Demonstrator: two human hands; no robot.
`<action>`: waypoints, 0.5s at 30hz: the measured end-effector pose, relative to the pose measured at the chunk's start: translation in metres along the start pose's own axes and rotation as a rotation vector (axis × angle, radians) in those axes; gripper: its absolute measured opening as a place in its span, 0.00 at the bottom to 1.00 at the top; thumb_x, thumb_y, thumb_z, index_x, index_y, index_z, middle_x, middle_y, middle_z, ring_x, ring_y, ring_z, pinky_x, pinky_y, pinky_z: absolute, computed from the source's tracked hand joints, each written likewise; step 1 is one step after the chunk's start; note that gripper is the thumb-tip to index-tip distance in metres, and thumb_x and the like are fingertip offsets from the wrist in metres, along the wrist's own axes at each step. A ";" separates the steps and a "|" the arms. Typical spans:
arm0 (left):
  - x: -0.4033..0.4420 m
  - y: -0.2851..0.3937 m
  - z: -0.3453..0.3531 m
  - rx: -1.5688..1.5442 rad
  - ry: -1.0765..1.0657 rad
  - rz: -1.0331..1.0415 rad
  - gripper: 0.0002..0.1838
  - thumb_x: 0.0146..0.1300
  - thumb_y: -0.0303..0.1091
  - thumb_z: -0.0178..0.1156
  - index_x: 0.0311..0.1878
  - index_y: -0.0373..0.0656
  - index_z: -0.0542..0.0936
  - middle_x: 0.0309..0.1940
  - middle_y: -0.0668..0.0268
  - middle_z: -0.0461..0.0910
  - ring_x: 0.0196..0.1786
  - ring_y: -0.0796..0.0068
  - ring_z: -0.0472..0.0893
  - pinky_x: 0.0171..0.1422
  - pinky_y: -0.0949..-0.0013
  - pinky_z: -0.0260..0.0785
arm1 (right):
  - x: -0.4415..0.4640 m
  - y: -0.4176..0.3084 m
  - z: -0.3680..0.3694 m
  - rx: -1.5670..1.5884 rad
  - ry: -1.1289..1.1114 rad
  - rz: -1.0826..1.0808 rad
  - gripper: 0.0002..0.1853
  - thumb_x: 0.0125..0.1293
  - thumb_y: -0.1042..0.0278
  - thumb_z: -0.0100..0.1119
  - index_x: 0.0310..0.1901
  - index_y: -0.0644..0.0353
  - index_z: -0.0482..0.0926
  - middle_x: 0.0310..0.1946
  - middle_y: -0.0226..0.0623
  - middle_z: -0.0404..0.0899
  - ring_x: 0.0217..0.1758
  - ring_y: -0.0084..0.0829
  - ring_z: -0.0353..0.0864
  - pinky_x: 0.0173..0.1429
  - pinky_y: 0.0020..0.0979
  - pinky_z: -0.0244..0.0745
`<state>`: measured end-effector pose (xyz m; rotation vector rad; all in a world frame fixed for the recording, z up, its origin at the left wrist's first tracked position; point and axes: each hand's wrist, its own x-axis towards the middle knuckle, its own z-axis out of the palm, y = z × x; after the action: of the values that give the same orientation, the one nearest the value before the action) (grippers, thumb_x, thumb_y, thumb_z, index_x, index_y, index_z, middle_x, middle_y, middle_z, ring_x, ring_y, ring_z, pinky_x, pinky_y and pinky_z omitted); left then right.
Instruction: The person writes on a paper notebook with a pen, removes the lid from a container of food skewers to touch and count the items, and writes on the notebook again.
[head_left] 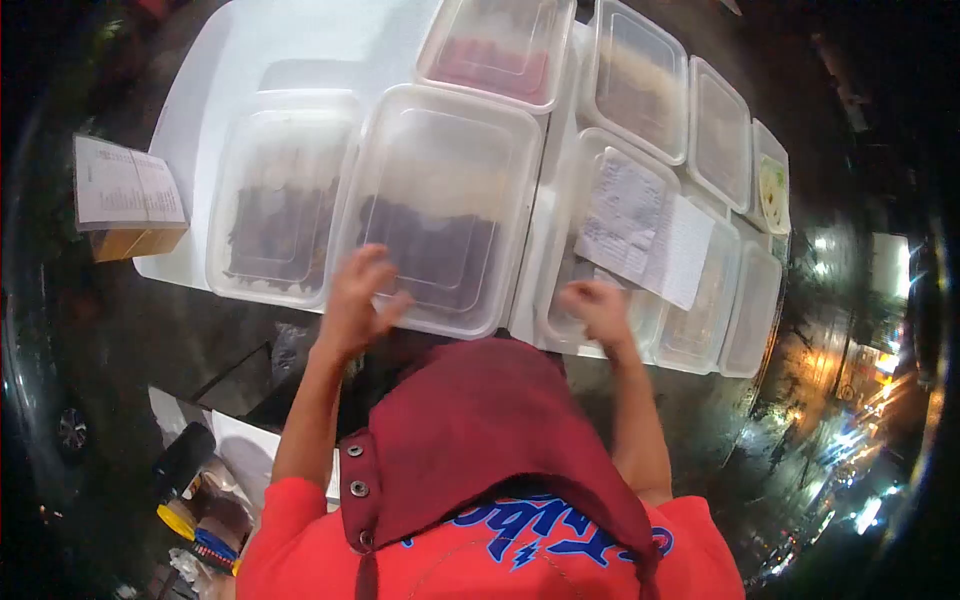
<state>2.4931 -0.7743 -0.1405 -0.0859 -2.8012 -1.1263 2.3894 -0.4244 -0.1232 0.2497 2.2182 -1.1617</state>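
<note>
My left hand [362, 302], slightly blurred, has its fingers apart at the lower left edge of a large lidded plastic container [440, 120]. Dark contents show through that clear lid. My right hand [597, 310] is closed, its fingers curled together over the front of another lidded container [562, 235]; whatever it may hold is hidden. Just above those fingers lie a handwritten paper sheet [625, 215] and a white sheet [685, 255] partly under it. A small white paper edge [610, 279] shows beside the right fingertips.
More lidded containers [285, 120] [500, 50] [640, 80] [720, 135] stand on the white table [215, 65]. A banded paper stack [130, 185] sits on a box [140, 242] at the left edge. Below left are bags and bottles [205, 500]. Wet, lit pavement [800, 400] lies right.
</note>
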 end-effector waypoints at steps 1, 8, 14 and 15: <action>0.002 -0.007 -0.004 0.076 0.095 -0.128 0.14 0.55 0.31 0.63 0.44 0.38 0.76 0.52 0.52 0.72 0.59 0.48 0.70 0.63 0.51 0.62 | -0.001 0.000 0.029 -0.139 -0.078 -0.130 0.20 0.55 0.55 0.66 0.39 0.66 0.82 0.31 0.41 0.83 0.34 0.32 0.81 0.39 0.34 0.75; -0.016 -0.048 0.001 0.308 0.116 -0.412 0.17 0.59 0.31 0.58 0.51 0.36 0.73 0.44 0.49 0.74 0.49 0.45 0.73 0.53 0.50 0.66 | 0.010 -0.004 0.091 -0.433 -0.163 -0.116 0.22 0.52 0.51 0.67 0.30 0.68 0.80 0.28 0.53 0.81 0.33 0.44 0.82 0.41 0.39 0.75; -0.022 -0.053 0.001 0.129 0.221 -0.516 0.13 0.63 0.33 0.55 0.47 0.36 0.75 0.38 0.52 0.76 0.44 0.52 0.76 0.48 0.57 0.69 | -0.030 -0.058 0.070 -0.042 -0.279 -0.172 0.13 0.58 0.63 0.65 0.28 0.66 0.77 0.23 0.37 0.80 0.26 0.26 0.77 0.32 0.32 0.74; -0.022 -0.054 0.002 0.077 0.257 -0.530 0.12 0.64 0.34 0.55 0.46 0.36 0.75 0.36 0.54 0.77 0.43 0.55 0.77 0.47 0.59 0.69 | -0.040 -0.070 0.064 0.139 -0.354 -0.191 0.11 0.60 0.66 0.64 0.28 0.66 0.77 0.22 0.34 0.79 0.24 0.22 0.75 0.30 0.30 0.73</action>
<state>2.5098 -0.8121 -0.1818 0.7900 -2.6904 -1.0184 2.4184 -0.5128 -0.0791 -0.1094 1.8838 -1.3488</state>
